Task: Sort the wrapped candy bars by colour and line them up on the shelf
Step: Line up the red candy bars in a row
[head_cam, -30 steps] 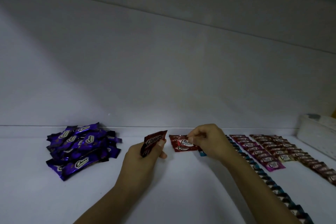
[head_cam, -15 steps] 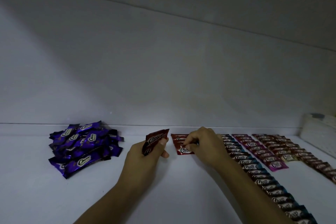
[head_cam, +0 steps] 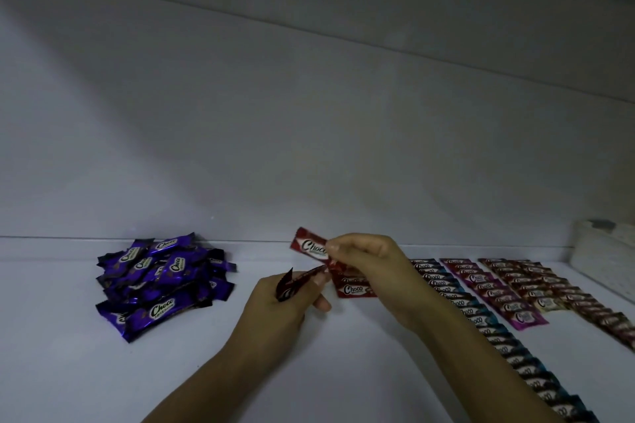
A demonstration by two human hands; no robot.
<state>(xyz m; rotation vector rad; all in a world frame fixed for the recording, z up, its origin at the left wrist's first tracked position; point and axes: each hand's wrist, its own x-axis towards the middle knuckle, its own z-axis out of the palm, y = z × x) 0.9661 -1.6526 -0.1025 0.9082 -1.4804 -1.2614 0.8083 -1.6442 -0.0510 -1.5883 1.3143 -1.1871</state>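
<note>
1. White shelf (head_cam: 103,371) is bare across the front left. Its back edge meets the wall (head_cam: 309,148) in a straight line just behind the candy.
2. Purple pile (head_cam: 161,285) sits loose and jumbled on the left near that back edge, well apart from both hands.
3. The right side is crowded. The blue row (head_cam: 481,319) runs from the back toward the front right corner, partly hidden by the right forearm. Next come the pink row (head_cam: 491,292) and the brown row (head_cam: 567,295), with one cream bar (head_cam: 546,302) between those two. A white bin (head_cam: 601,268) sits at the far right edge.
4. The free room is the strip between the purple pile and the blue row, and both hands are in it.
5. Right hand (head_cam: 364,261) pinches a red bar (head_cam: 311,247) by its right end. The bar is up off the shelf, label up, sticking out left of the fingertips.
6. Left hand (head_cam: 281,306) is curled around a dark red bar (head_cam: 295,282) (seen nearly edge-on), thumb on top. Its far tip points at the right hand, and I can't tell if they touch.
7. A short red row (head_cam: 354,289) lies flat on the shelf just below the right hand, beside the blue row's back end.
</note>
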